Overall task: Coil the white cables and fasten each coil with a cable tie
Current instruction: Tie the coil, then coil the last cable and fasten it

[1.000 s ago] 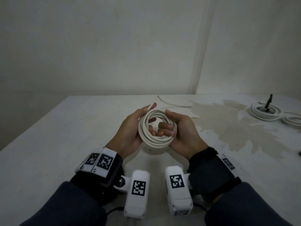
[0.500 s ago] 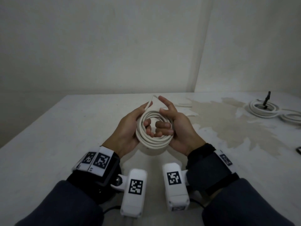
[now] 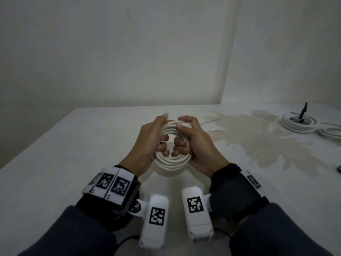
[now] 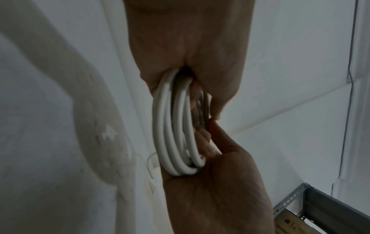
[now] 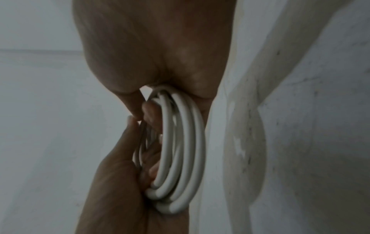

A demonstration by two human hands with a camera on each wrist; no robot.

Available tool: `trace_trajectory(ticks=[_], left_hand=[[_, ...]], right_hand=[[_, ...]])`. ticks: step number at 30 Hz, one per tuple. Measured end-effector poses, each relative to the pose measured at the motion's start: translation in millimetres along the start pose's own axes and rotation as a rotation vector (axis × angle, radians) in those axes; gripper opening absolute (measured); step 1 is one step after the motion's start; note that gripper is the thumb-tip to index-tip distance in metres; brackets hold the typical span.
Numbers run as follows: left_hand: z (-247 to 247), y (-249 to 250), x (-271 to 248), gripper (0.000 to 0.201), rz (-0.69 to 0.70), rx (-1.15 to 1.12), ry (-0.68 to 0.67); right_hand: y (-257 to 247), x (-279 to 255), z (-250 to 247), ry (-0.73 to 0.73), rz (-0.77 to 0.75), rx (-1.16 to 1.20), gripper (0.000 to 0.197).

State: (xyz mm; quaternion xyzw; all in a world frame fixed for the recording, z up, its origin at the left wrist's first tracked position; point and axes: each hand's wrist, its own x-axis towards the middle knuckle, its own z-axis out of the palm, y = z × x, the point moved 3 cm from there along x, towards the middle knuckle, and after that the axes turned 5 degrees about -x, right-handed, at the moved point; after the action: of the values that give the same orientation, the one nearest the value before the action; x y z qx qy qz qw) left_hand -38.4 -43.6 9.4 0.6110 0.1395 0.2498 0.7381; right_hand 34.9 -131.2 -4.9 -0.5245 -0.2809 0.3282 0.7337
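Observation:
I hold a white cable coil (image 3: 171,160) upright above the table, one hand on each side. My left hand (image 3: 160,131) grips its left side, with fingers curled through the middle and the thumb over the top. My right hand (image 3: 181,132) grips the right side the same way, its thumb and forefinger pressing on the top turns. In the left wrist view the coil (image 4: 176,126) runs between the left palm above and the right hand (image 4: 210,182) below. The right wrist view shows the coil (image 5: 184,150) edge-on, several turns thick. No cable tie is on it that I can see.
Two more white cable coils (image 3: 299,124) (image 3: 332,132) lie at the far right of the white table (image 3: 73,154), one with a black plug (image 3: 303,111) sticking up. Flat white pieces (image 3: 212,124) lie behind my right hand. A brown stain (image 3: 267,145) covers the right half.
The loose cable end that stuck up between my thumbs is no longer visible. My right forefinger and thumb have come down onto the top of the coil, and both hands have closed tighter.

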Motion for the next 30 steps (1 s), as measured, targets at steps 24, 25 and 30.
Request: trace_trajectory(ticks=[24, 25, 30], left_hand=[[-14.5, 21.3, -5.3, 0.015, 0.424, 0.162, 0.195], [-13.7, 19.5, -5.2, 0.017, 0.406, 0.127, 0.209], [-18.6, 16.0, -3.2, 0.028, 0.372, -0.011, 0.315]], right_hand=[[-30.7, -1.3, -11.9, 0.075, -0.479, -0.479, 0.018], [-26.7, -1.2, -9.7, 0.03, -0.373, -0.348, 0.02], [-14.1, -4.8, 4.0, -0.055, -0.017, 0.131, 0.015]])
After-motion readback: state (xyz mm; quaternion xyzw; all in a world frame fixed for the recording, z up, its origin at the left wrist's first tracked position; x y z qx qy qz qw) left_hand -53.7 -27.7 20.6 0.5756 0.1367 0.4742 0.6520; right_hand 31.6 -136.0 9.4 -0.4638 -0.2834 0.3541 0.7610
